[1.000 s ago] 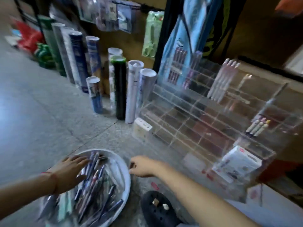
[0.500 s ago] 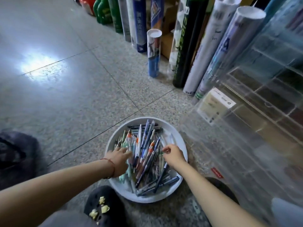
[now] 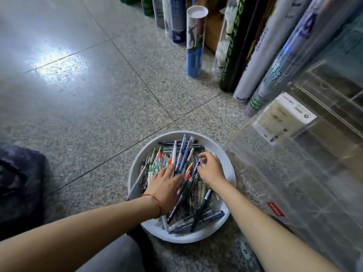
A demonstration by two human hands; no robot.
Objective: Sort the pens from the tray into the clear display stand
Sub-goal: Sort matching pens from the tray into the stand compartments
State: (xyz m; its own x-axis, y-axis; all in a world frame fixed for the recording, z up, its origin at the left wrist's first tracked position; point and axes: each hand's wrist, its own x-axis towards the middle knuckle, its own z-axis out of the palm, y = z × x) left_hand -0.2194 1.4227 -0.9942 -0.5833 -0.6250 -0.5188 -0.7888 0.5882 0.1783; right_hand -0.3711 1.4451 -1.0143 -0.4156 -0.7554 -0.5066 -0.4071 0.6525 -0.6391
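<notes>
A round white tray [image 3: 230, 167] sits on the speckled floor, heaped with several pens [image 3: 183, 154] in blue, white, green and orange. My left hand [image 3: 165, 186] lies on the left middle of the heap with its fingers spread flat on the pens; it is slightly blurred. My right hand [image 3: 211, 170] is over the right side of the heap, and its thumb and curled fingers pinch the top end of a dark blue pen [image 3: 196, 166]. The clear display stand [image 3: 294, 173] rises just right of the tray, its nearest compartments showing no pens.
A white box [image 3: 284, 116] sits in a compartment of the stand. Tall cardboard tubes [image 3: 195, 40] stand upright along the back, behind the tray. A dark bag [image 3: 17, 183] lies at the left. My grey trouser knee [image 3: 117, 256] is at the bottom.
The view has dropped from the stand to the tray. Both hands have moved onto the pens; the left has slid right across the heap and the right has reached further up it.
</notes>
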